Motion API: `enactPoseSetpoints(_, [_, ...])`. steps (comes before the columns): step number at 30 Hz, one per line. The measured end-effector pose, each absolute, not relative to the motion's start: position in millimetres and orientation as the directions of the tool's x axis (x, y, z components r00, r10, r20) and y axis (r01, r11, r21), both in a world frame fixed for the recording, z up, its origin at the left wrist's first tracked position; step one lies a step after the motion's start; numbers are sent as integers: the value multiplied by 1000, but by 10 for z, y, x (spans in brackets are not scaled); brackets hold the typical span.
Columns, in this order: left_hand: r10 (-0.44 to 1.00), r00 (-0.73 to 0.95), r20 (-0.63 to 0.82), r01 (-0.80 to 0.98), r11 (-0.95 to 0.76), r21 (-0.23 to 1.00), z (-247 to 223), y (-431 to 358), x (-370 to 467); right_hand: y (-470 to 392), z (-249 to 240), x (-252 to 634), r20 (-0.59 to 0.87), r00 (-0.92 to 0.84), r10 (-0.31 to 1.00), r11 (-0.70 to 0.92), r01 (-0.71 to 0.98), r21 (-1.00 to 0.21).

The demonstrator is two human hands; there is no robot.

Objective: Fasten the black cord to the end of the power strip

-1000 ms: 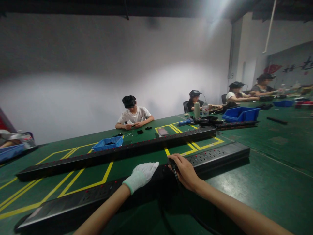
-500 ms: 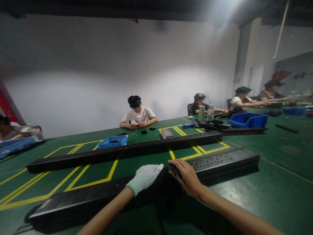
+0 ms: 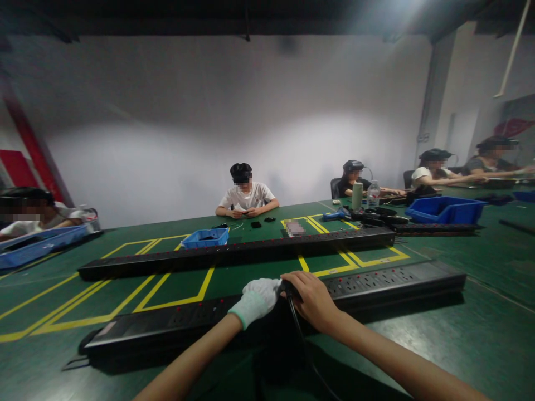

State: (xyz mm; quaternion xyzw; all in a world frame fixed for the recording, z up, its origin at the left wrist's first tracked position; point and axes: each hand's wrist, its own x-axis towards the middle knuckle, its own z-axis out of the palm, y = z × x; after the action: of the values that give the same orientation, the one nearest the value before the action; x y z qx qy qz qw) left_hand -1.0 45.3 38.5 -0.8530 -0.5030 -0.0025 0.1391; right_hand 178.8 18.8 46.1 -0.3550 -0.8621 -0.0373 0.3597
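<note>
A long black power strip (image 3: pixel 167 323) with red switches and rows of sockets lies across the table in front of me. Over its middle, my left hand (image 3: pixel 254 301), in a white glove with a mint cuff, is closed, fingers curled over the strip; the fingertips are partly hidden. Just right of it, my bare right hand (image 3: pixel 309 295) grips a black plug (image 3: pixel 287 288) against the top of the strip. From the plug a black cable (image 3: pixel 301 342) hangs down toward me. The two hands nearly meet, and the sockets under them are covered.
Beyond lies a second long power strip (image 3: pixel 246 250) on the green table (image 3: pixel 493 334), across yellow tape lines. A small blue tray (image 3: pixel 204 238), a blue tool (image 3: pixel 336 214), bottles and a larger blue bin (image 3: pixel 447 210) stand farther back. Several people sit around the table.
My right hand with the plug has shifted left, closer to my gloved hand, and the cable now hangs more freely. The view has turned slightly left.
</note>
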Motion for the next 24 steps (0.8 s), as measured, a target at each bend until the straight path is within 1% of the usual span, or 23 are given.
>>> enactPoseSetpoints(4, [865,483,137,865,-446,-229,418,434,-8,169,447,1764,642,-489,590,731,662,-167])
enactPoseSetpoints(9, [843,525,117,839,-489,-238,449,419,10,146,389,1784,639,-463,615,695,701,-161])
enactPoseSetpoints(12, [833,542,111,827,-506,-245,460,399,0,121,353,1782,640,-477,603,706,693,-149])
enactPoseSetpoints(15, [812,573,116,804,-529,-272,456,351,-49,98,320,1770,658,-471,587,719,677,-157])
enactPoseSetpoints(19, [773,615,158,772,-549,-322,441,240,-123,101,311,1735,666,-480,571,735,661,-153])
enactPoseSetpoints(21, [792,579,194,803,-512,-305,431,184,-131,114,336,1704,665,-478,574,726,673,-142])
enactPoseSetpoints(24, [838,462,290,883,-403,-242,389,138,-109,141,396,1654,657,-466,593,692,712,-119])
